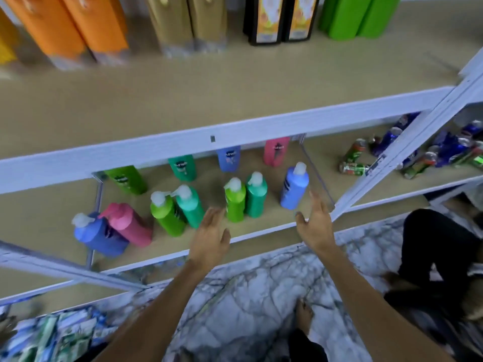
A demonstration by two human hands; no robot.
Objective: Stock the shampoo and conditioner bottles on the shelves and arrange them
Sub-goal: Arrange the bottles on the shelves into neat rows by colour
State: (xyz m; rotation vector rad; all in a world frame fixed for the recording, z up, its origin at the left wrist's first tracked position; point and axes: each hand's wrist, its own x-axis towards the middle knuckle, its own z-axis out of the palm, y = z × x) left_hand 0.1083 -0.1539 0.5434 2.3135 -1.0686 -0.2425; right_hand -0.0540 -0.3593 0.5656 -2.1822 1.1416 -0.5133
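Both hands, left (210,237) and right (315,223), fingers apart, empty; green bottle (235,199) at twelve o'clock looks rigid, slick, probably heavy: grip mid-body.

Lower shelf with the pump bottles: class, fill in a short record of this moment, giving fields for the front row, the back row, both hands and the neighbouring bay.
front row: blue bottle and pink bottle at the left, two green-and-teal pairs, one blue pump bottle at the right
back row: green, teal, blue, pink bottles, tops hidden by the shelf rail
left hand: open, holding nothing, near the shelf edge
right hand: open, holding nothing, below the blue pump bottle
neighbouring bay: cans, some lying down
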